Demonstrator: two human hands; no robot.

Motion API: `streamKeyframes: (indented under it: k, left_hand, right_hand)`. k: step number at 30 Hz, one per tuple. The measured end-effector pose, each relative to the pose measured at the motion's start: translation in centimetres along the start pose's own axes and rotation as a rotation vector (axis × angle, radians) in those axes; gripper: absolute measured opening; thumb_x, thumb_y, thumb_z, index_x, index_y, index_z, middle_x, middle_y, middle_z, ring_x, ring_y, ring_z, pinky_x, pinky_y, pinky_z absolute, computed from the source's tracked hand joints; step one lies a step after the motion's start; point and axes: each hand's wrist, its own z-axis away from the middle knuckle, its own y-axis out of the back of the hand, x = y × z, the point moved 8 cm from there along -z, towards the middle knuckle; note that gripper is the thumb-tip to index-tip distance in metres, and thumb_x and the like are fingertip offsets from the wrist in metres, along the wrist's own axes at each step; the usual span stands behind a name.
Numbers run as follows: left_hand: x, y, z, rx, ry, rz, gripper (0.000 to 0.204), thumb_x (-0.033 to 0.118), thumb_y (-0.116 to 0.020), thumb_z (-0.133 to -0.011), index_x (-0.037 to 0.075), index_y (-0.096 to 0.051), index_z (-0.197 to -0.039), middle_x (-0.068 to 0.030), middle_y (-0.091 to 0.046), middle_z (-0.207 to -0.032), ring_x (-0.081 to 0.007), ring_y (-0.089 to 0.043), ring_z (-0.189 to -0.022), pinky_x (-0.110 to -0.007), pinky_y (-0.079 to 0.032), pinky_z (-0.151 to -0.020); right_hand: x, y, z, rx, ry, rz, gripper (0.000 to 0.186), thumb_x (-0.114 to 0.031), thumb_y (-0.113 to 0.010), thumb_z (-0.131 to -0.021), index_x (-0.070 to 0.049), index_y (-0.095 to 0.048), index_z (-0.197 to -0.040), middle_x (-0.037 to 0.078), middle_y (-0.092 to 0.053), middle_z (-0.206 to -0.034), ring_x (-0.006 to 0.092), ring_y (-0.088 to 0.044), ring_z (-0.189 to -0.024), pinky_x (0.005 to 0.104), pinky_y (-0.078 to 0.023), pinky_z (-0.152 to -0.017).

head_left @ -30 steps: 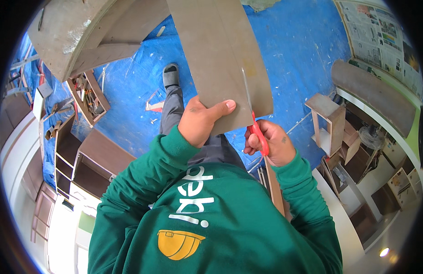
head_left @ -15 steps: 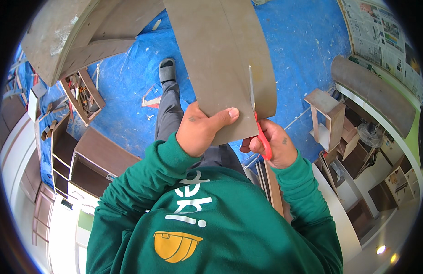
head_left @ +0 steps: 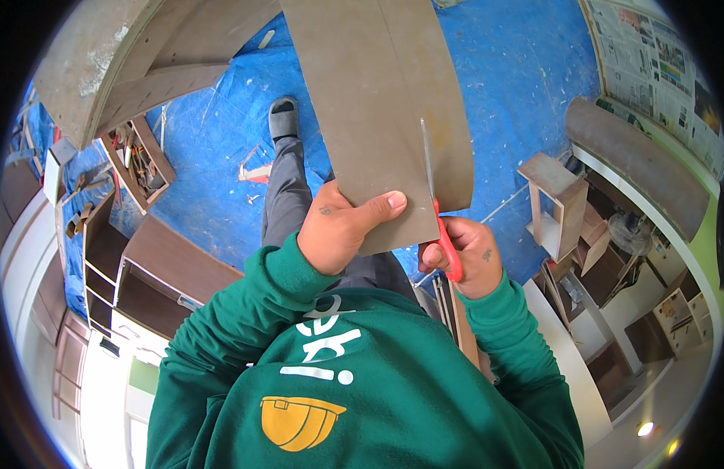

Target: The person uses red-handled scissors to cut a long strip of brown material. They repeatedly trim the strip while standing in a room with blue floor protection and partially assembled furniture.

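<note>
A long brown-grey flexible sheet (head_left: 362, 102) stretches away from me, with a thin line running lengthwise on it. My left hand (head_left: 342, 223) grips its near end, thumb on top and the other fingers hidden beneath. In my right hand (head_left: 471, 254) is a pair of scissors with red handles (head_left: 449, 254), the fingers wrapped round them. One scissor blade lies over the sheet, pointing away from me; the other blade is hidden underneath. A slit runs in from the near edge, and the strip right of it sits apart from the left part.
Blue sheeting (head_left: 518, 62) covers the floor. A wooden box of tools (head_left: 139, 164) lies at the left, near a brown cabinet (head_left: 178, 262). Large curved wooden panels (head_left: 159, 70) stand at the far left. At the right are a small wooden frame (head_left: 553, 199) and a rolled brown sheet (head_left: 636, 164).
The scissors and both hands have shifted slightly toward me and a little left, along with the near end of the sheet. Both grips stay the same.
</note>
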Motion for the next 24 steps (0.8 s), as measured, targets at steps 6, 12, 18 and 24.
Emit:
streamKeyframes:
  k: [6, 12, 18, 24]
  left_hand:
    - [-0.12, 0.08, 0.04, -0.009, 0.038, -0.001, 0.036, 0.011, -0.062, -0.089, -0.003, -0.051, -0.121, -0.0121, -0.062, -0.11, -0.02, -0.062, -0.096, -0.034, -0.051, -0.084]
    - [-0.04, 0.07, 0.09, -0.009, 0.036, 0.004, 0.036, 0.011, -0.061, -0.09, -0.003, -0.051, -0.121, -0.0126, -0.062, -0.11, -0.0199, -0.062, -0.096, -0.033, -0.052, -0.084]
    - [0.05, 0.06, 0.14, -0.032, 0.04, -0.016, 0.036, 0.011, -0.06, -0.09, -0.002, -0.05, -0.122, -0.0124, -0.062, -0.109, -0.0195, -0.063, -0.096, -0.033, -0.052, -0.084]
    - [0.22, 0.02, 0.18, -0.039, 0.019, -0.018, 0.036, 0.011, -0.06, -0.09, -0.002, -0.05, -0.122, -0.0125, -0.062, -0.11, -0.0195, -0.062, -0.096, -0.033, -0.052, -0.083]
  right_hand:
    - [-0.2, -0.06, -0.04, 0.028, -0.005, 0.037, 0.027, -0.016, -0.079, -0.079, 0.003, -0.062, -0.088, 0.003, -0.061, -0.069, 0.0085, -0.055, -0.061, 0.023, -0.045, -0.055]
    - [-0.34, -0.13, -0.02, 0.036, -0.014, 0.055, 0.029, -0.019, -0.081, -0.078, 0.002, -0.062, -0.085, 0.003, -0.06, -0.069, 0.0092, -0.055, -0.061, 0.0235, -0.045, -0.055]
    - [-0.07, -0.12, 0.09, 0.046, -0.028, 0.061, 0.032, -0.024, -0.082, -0.077, 0.001, -0.063, -0.086, 0.003, -0.061, -0.07, 0.0092, -0.056, -0.061, 0.0235, -0.046, -0.056]
    - [-0.14, -0.15, 0.24, 0.058, -0.035, 0.068, 0.031, -0.023, -0.081, -0.077, 0.001, -0.064, -0.088, 0.003, -0.062, -0.071, 0.0093, -0.057, -0.062, 0.0236, -0.048, -0.056]
